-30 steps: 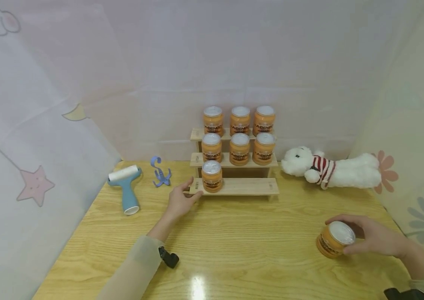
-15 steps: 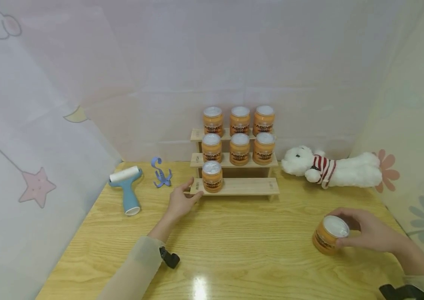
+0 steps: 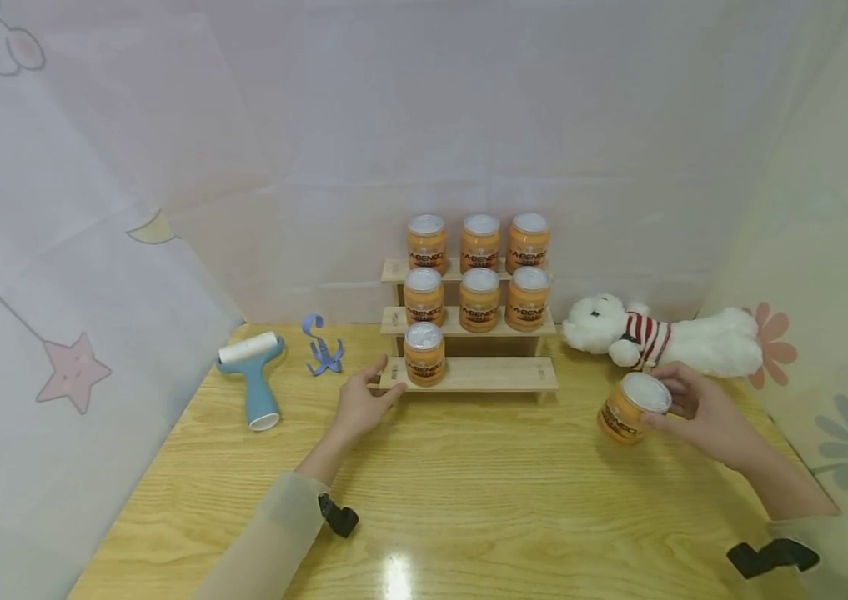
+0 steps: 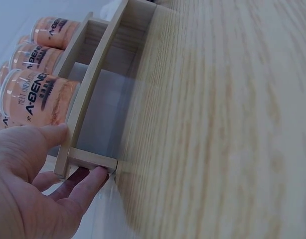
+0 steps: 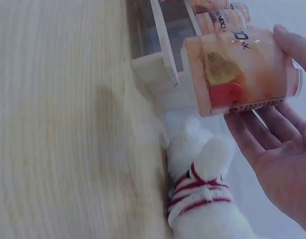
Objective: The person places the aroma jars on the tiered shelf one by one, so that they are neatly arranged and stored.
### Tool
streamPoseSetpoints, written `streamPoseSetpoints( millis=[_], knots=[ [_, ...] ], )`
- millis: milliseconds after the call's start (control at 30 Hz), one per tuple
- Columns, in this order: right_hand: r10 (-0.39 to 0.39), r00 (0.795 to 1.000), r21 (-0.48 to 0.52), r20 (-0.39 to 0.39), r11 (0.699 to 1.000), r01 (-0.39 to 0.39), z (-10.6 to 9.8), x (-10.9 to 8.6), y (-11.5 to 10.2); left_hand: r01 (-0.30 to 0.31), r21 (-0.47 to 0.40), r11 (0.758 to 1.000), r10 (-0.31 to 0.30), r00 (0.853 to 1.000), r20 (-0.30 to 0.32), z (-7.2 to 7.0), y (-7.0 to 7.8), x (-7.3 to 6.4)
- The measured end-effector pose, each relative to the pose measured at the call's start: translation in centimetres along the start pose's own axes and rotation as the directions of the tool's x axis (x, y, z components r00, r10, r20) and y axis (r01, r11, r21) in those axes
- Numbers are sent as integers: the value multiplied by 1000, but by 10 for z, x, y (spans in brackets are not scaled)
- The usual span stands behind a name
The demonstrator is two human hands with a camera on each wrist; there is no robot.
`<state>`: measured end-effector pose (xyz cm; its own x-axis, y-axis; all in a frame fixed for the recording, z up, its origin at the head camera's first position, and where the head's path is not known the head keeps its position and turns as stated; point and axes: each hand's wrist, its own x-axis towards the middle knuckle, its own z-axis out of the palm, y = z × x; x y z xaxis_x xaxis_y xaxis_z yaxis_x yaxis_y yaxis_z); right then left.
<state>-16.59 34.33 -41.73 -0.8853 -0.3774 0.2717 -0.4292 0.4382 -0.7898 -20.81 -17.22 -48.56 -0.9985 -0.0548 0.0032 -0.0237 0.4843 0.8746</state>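
My right hand (image 3: pixel 704 417) grips an orange jar (image 3: pixel 624 414) with a silvery lid, fingers and thumb around its sides. The jar tilts and hangs over the table, its shadow showing below in the right wrist view, where its printed side (image 5: pixel 237 74) faces the camera. A three-step wooden rack (image 3: pixel 499 373) stands at the back. My left hand (image 3: pixel 361 406) holds the left end of its lowest step, thumb on the board and fingertips (image 4: pixel 99 174) against the end piece. Beside that thumb, one matching jar (image 3: pixel 424 360) sits on the lowest step. Three jars stand on each upper step.
A white plush bear (image 3: pixel 701 342) in a red-striped top lies right of the rack. Left of it are a blue hook hanger (image 3: pixel 324 354) and a blue-handled lint roller (image 3: pixel 254 375). Pale printed cloth (image 3: pixel 303 108) hangs behind the wooden table (image 3: pixel 469 500).
My right hand has lifted the jar and carried it left and away from me, toward the rack. The left hand stays at the rack's end.
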Motion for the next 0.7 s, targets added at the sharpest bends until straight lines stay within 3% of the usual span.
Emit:
streamPoseSetpoints(
  millis=[300,533,700],
  knots=[
    [8,998,122,-62,993,0,9,29,-17,11,6,1000,-11,1000,-6,-1,1,0],
    [-83,995,364,-49,927,95,19,51,-19,14,-4,1000,-14,1000,1,-1,2,0],
    [-82,996,409,-42,908,92,27,65,-21,12,-3,1000,-12,1000,7,-2,3,-1]
  ],
)
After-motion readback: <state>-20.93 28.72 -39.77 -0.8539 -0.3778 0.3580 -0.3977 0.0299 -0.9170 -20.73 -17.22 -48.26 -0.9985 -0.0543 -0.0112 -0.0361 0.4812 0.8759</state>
